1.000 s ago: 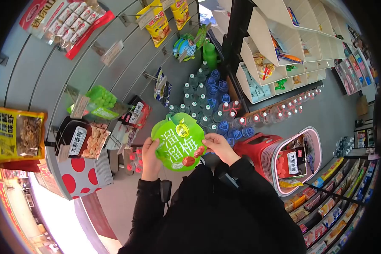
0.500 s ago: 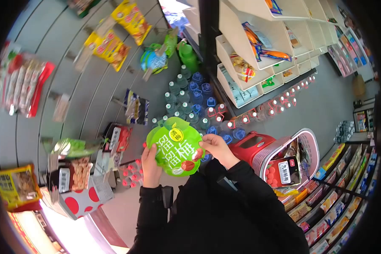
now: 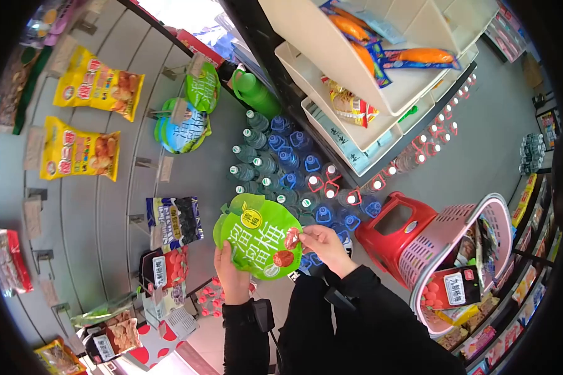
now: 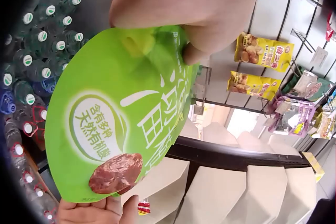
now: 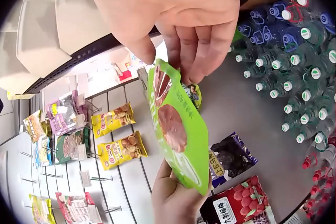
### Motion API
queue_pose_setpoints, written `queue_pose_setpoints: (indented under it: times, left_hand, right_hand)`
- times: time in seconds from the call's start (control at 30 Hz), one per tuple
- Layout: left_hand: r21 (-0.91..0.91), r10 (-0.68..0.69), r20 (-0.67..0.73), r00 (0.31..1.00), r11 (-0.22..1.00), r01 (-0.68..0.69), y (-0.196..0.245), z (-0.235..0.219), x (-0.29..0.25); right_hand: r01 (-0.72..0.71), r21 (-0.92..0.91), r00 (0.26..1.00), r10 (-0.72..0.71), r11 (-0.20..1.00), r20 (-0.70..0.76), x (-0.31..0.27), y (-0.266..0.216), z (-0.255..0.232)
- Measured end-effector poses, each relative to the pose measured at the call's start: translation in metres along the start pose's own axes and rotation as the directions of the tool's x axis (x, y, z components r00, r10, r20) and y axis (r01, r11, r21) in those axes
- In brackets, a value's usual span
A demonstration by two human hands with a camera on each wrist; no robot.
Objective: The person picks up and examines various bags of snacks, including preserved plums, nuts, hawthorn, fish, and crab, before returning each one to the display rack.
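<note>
Both hands hold a round green snack pouch point(image 3: 259, 237) with large white characters and pictures of dried plums, in front of the body in the head view. My left hand point(image 3: 233, 275) grips its left edge, thumb on the front. My right hand point(image 3: 325, 250) pinches the right edge between thumb and fingers. Seen from the right wrist, the pouch point(image 5: 176, 127) appears nearly edge-on, the right hand point(image 5: 178, 19) at its top. In the left wrist view the left hand point(image 4: 189, 8) covers one edge of the pouch point(image 4: 115, 113).
A slatted wall point(image 3: 125, 169) with yellow snack bags point(image 3: 81, 150) on hooks stands at left. Water bottles point(image 3: 256, 162) crowd the floor ahead. White bins point(image 3: 381, 87) rise beyond them. At right, a pink basket point(image 3: 419, 250) of packets sits by a red stool point(image 3: 388, 231).
The head view has swung, so the yellow bags, bottles and bins have shifted in it. Both hands keep their hold on the green pouch, which now appears slightly lower and more tilted.
</note>
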State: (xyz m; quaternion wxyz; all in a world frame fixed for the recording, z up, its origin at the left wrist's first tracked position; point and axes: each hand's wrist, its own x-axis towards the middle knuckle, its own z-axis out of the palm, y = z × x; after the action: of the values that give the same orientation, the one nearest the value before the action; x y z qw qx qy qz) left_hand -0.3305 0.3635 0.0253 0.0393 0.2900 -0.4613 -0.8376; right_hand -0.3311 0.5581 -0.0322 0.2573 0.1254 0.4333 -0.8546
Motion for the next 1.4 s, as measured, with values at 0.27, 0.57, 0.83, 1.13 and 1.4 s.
queue_pose_setpoints:
  times: [0.27, 0.57, 0.83, 1.13, 1.4]
  left_hand:
    - [0.035, -0.096, -0.110, 0.989, 0.994, 0.100, -0.047, -0.027, 0.048]
    - [0.044, -0.054, 0.011, 0.998, 0.998, 0.054, -0.051, -0.032, 0.063]
    - [0.045, -0.001, 0.038, 0.999, 0.999, -0.001, -0.014, -0.042, 0.083]
    - [0.009, 0.019, -0.107, 0.994, 1.000, -0.018, -0.023, -0.087, 0.098]
    - [-0.020, -0.001, -0.161, 0.987, 1.000, -0.002, -0.050, -0.107, 0.093]
  right_hand:
    - [0.026, 0.039, 0.988, -0.020, 0.999, -0.153, 0.038, 0.051, -0.032]
    - [-0.011, -0.051, 0.983, 0.001, 0.999, -0.186, 0.047, 0.041, -0.033]
    - [-0.028, -0.070, 0.992, 0.018, 0.997, -0.129, 0.077, 0.037, -0.004]
    - [-0.066, -0.092, 0.994, 0.058, 0.994, -0.093, 0.107, 0.078, 0.007]
    - [-0.125, -0.078, 0.985, 0.115, 0.989, -0.129, 0.107, 0.101, -0.006]
